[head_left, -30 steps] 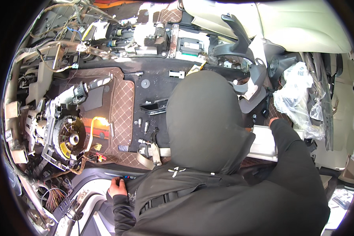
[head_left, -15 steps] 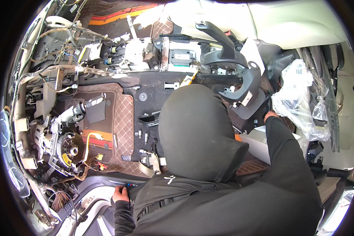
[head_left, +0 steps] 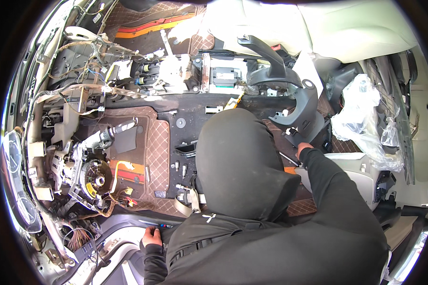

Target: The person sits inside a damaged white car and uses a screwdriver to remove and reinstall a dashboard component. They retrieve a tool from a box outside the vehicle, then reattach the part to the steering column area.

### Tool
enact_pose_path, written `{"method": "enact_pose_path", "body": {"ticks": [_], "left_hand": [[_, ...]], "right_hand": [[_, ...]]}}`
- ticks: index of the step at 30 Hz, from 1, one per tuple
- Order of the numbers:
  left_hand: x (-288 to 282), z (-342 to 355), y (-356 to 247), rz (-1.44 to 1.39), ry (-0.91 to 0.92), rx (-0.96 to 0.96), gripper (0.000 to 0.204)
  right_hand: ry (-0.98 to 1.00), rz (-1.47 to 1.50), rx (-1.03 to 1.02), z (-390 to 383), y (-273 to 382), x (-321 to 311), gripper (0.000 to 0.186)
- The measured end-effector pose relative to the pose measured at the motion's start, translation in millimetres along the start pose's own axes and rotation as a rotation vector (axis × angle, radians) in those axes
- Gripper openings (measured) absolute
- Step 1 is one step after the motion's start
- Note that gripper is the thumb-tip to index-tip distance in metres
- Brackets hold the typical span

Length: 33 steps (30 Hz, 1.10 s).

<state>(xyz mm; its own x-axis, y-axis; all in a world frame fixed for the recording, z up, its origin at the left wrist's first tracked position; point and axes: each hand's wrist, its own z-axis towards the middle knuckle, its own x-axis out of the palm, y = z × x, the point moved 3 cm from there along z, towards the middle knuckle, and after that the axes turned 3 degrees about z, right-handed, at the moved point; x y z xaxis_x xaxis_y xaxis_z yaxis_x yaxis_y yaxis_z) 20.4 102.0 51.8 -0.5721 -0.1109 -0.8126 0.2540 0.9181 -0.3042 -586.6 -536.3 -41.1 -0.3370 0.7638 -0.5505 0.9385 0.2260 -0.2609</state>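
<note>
My right hand [head_left: 303,149] is closed round a small black part with a pale end [head_left: 295,137], whose kind I cannot make out. That part sits against the lower edge of a dark grey curved plastic trim piece [head_left: 303,107]. Close by my right forearm lies a light grey panel [head_left: 335,171]. At the lower left, my left hand [head_left: 152,235] rests at the door sill [head_left: 133,221] with curled fingers. What they grip, if anything, is hidden. A large rounded black-cloth shape [head_left: 245,161] covers the middle of the view.
Left, a bare steering column [head_left: 95,178] and wiring [head_left: 78,240] stand exposed in a stripped car interior. A quilted brown mat [head_left: 157,156] covers part of the floor. Several bolts [head_left: 178,166] lie beside it. A clear plastic bag [head_left: 356,114] lies at right, below a pale seat [head_left: 356,28].
My right hand has moved left, away from the bag, and the small black part now shows in it. My left hand stays at the sill. The whole view has shifted slightly.
</note>
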Motion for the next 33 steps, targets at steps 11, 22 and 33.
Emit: {"method": "enact_pose_path", "body": {"ticks": [11,22,33], "left_hand": [[-1.4,0.5,-8.7,0.055,0.000,0.010,0.023],[1.2,0.7,-0.4,0.048,-0.018,0.006,0.023],[-3.8,-0.3,-16.7,0.077,0.049,-0.007,0.026]], "right_hand": [[-0.697,0.081,-0.874,-139.5,64.6,-103.0,0.012],[-0.507,-0.025,-0.318,-114.3,66.4,-223.8,0.068],[-0.256,-0.375,-0.300,-116.0,59.0,-232.7,0.051]]}}
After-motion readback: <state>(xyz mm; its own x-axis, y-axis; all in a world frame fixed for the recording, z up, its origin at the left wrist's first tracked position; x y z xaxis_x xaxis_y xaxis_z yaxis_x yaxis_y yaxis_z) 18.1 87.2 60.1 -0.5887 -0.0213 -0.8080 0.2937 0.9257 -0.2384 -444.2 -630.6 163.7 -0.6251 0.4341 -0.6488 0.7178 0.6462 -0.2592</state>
